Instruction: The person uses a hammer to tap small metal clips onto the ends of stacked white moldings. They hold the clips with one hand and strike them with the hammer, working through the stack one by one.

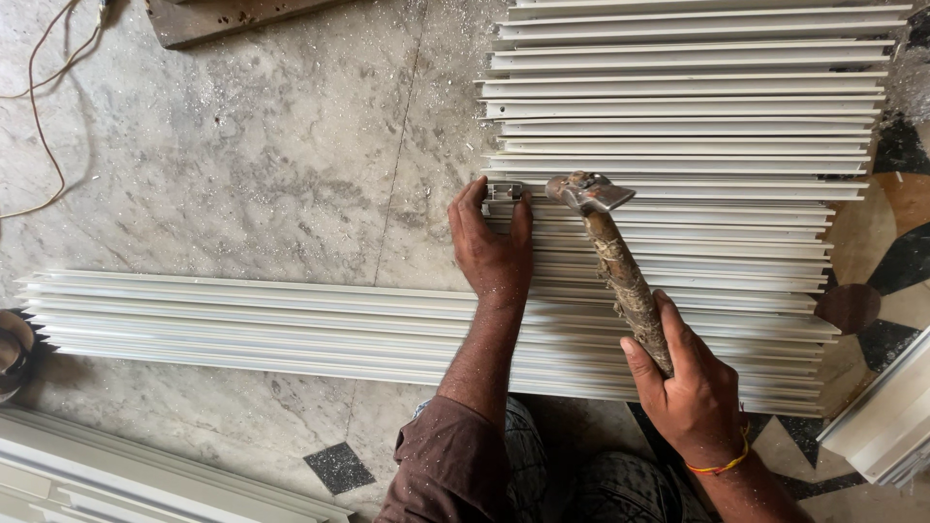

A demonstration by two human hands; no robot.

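Note:
My left hand (491,247) lies on the left ends of a stack of short white metal channel strips (697,116), its fingers wrapped around a small grey metal fitting (503,193) at the end of one strip. My right hand (690,383) grips the rough wooden handle of a hammer (620,266). The hammer's rusty metal head (587,191) hovers just right of the fitting, over the strips. A second row of longer white strips (242,320) runs out to the left under my forearm.
The marble floor (262,155) is dusted with shavings. An orange wire (44,107) loops at the upper left, a wooden board (223,15) lies at the top, and more white profiles lie at the lower left (116,479) and lower right (886,426).

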